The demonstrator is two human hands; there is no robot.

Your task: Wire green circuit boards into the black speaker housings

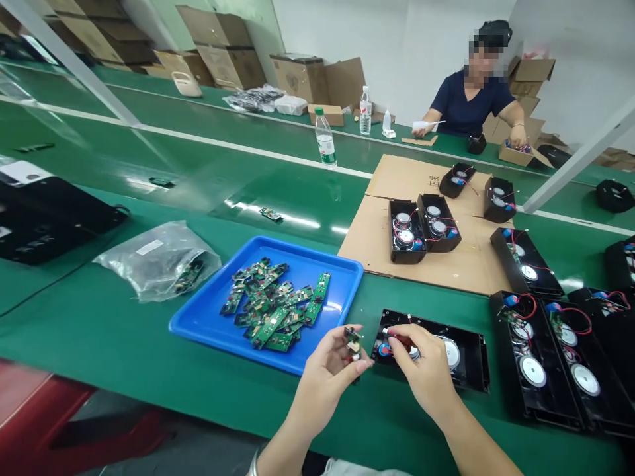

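Note:
My left hand is closed around a small circuit board, held upright between thumb and fingers. Just right of it, my right hand pinches a small white wire connector. Beneath the right hand lies an open black speaker housing, with a white round speaker and a blue cylindrical part inside. Part of this housing is hidden by my fingers. To the left, a blue tray carries a heap of green circuit boards.
More speaker housings with wires stand at the right and on a cardboard sheet. A clear plastic bag of boards lies left of the tray. Beyond the bench, a person works near a water bottle.

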